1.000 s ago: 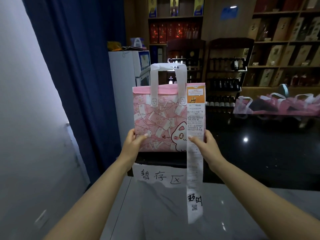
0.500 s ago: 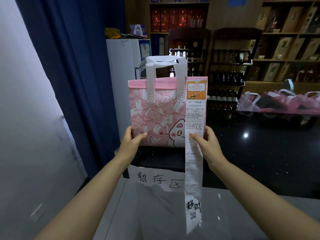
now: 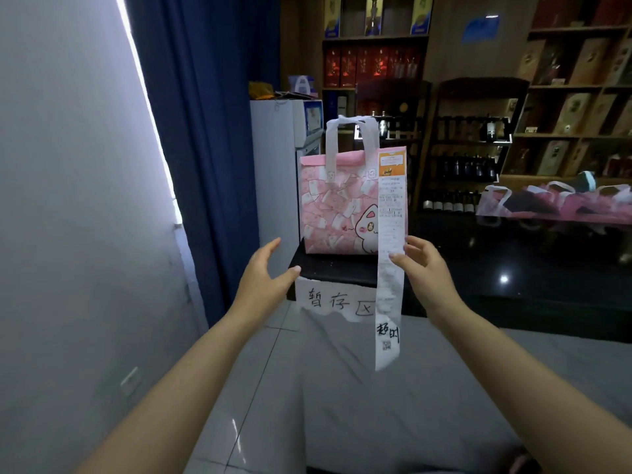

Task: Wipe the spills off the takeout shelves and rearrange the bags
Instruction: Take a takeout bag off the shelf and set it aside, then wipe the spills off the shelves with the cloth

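A: Head view, bag position?
B: Pink bag [image 3: 338, 206] upright on black tabletop [image 3: 342, 268], just beyond both hands.
A: Grip state?
B: Left hand [image 3: 263, 275] fingers spread, holding nothing. Right hand [image 3: 424, 265] relaxed, thumb touching hanging receipt [image 3: 390, 268]; pinch unclear.

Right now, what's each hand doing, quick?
Left hand: open, fingers spread, holding nothing, clear of the pink cartoon-print takeout bag.
Right hand: open, fingertips touching the long white paper receipt.
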Motion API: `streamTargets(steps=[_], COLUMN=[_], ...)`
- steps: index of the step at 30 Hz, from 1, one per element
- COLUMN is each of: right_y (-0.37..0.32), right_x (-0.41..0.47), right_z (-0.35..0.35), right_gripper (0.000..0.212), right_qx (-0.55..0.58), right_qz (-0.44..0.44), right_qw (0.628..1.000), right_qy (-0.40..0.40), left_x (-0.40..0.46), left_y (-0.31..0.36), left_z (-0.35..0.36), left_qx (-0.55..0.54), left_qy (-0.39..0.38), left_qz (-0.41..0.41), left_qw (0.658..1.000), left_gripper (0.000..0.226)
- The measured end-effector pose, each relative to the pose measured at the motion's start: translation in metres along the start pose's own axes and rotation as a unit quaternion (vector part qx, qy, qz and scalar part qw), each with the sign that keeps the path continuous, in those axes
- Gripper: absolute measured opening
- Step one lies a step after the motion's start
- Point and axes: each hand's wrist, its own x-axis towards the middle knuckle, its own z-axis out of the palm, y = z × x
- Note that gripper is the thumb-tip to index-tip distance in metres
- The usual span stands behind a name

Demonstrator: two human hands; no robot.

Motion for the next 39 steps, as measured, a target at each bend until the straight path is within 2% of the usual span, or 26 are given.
streamTargets(steps=[3, 9, 13, 17, 23, 30, 33, 39], right_y=[-0.014, -0.046, -0.066, -0.076, -0.077, -0.082, -0.094, -0.13], right_x=[-0.057, -0.164, -0.216, -0.257, -0.323, -0.421, -0.471, -0.583], right_z=[0.015, 0.036, 0.043, 0.045, 0.028, 0.012, 0.019, 0.041], right_gripper=[0.05, 0.046, 0.044, 0.05, 0.055, 0.058, 0.058, 0.057], right_qx=[0.005, 0.005, -0.067, -0.139, -0.223, -0.238, -0.255, -0.216], right_qz=[0.01, -0.008, -0.081, -0.145, -0.228, -0.282, -0.353, -0.466], right_qw=[0.999, 0.99, 0.97, 0.929, 0.862, 0.784, 0.727, 0.639], right_qy=[-0.04, -0.138, -0.221, -0.31, -0.393, -0.499, -0.531, -0.573], left_x=[-0.053, -0.166, -0.231, -0.296, -0.403, -0.554, -0.622, -0.754], left_y=[0.016, 0.044, 0.066, 0.076, 0.094, 0.119, 0.136, 0.176], left_z=[-0.029, -0.082, -0.111, -0.134, -0.141, -0.14, -0.151, -0.189], left_qx=[0.02, 0.084, 0.178, 0.31, 0.416, 0.467, 0.48, 0.503], left_qy=[0.037, 0.019, 0.047, 0.06, 0.071, 0.097, 0.116, 0.169], left_qz=[0.007, 0.004, 0.012, 0.035, -0.036, -0.135, -0.19, -0.272], left_qw=[0.999, 0.996, 0.983, 0.948, 0.906, 0.868, 0.848, 0.803], left_gripper=[0.062, 0.059, 0.057, 0.06, 0.069, 0.067, 0.07, 0.075])
